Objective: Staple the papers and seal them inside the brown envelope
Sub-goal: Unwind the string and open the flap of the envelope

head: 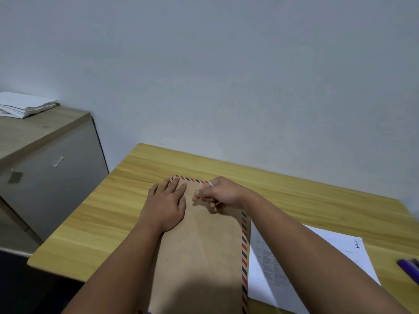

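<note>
Right hand (223, 192) fingers (196, 196) pinched together on a thin white string (210, 183) at the brown envelope (199, 252) top, frame centre; left hand (166, 203) fingers spread flat on the envelope; envelope lies on the worktop (95, 214); printed paper (317, 268) beside it, lower right.

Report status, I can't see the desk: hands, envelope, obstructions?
Left hand flat on brown envelope. Right hand pinching string at its far end. Printed sheet beside it, not blocking.
</note>
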`<state>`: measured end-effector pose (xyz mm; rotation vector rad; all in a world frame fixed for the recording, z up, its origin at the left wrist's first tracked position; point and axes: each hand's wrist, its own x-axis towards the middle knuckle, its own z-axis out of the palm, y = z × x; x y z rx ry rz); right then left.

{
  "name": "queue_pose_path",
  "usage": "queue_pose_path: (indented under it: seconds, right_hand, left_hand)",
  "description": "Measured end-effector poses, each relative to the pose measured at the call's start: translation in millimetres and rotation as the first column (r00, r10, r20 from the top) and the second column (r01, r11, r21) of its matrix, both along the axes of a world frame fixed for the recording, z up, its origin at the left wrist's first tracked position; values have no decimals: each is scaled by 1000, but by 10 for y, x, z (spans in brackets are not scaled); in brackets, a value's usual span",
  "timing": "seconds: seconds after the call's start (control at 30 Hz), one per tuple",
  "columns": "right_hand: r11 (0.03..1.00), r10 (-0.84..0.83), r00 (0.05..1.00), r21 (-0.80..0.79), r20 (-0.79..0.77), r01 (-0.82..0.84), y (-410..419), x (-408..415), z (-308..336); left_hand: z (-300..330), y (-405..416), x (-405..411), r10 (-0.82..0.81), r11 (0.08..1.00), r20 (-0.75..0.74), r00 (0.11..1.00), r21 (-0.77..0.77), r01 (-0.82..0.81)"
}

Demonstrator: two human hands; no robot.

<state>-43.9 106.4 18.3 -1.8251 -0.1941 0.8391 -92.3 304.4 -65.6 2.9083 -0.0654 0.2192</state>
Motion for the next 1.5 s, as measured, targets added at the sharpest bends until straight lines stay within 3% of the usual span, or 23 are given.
queue_pose_path:
  seconds: [0.17, 0.3, 0.37, 0.53, 0.67, 0.73, 0.8, 0.87, 0.97, 1.03, 1.17, 1.5]
  right_hand:
    - [983, 50, 982, -182, 179, -17, -281, 52, 184]
    - [978, -209, 922, 44, 327, 206, -406, 129, 169]
    - [961, -267, 926, 147, 266, 235, -418, 121, 182]
    - [968, -97, 995, 237, 27, 88, -335, 50, 105]
    - [980, -90, 995, 176, -53, 98, -289, -30, -32]
    - [995, -98, 979, 9, 178, 98, -285, 5, -142]
    - [966, 20, 895, -240, 445, 97, -299, 64, -193]
    - [885, 183, 816, -453, 549, 106, -324, 129, -228]
    - [768, 337, 676, -607, 655, 206, -309, 169, -223]
    - [722, 355, 618, -626, 701, 296, -281, 229, -241]
    - [690, 261, 638, -602, 725, 402, -193, 378, -201]
    - [740, 143, 716, -554, 683, 381, 226, 501, -181]
  left_hand:
    - [12, -3, -4, 4, 1000, -4, 1000, 4, -4]
    - [0, -2, 0, 0, 1000, -4, 1000, -6, 0]
    - [-1, -2, -2, 2, 1000, -7, 1000, -10, -2]
    - [11, -7, -12, 6, 1000, -9, 1000, -4, -6]
    - [7, -7, -8, 7, 1000, -6, 1000, -4, -7]
    - [11, -7, -7, 5, 1000, -9, 1000, -2, -5]
    - [13, -4, -5, 5, 1000, -7, 1000, -7, -5]
    - [14, -8, 1, 7, 1000, -12, 1000, -6, -7]
    - [9, -6, 3, 7, 1000, -11, 1000, 2, -7]
    - [2, -1, 4, 5, 1000, -2, 1000, 2, -5]
    - [-4, -3, 0, -2, 1000, 0, 1000, -4, 2]
    - [-22, 9, 13, -16, 1000, -2, 1000, 9, 16]
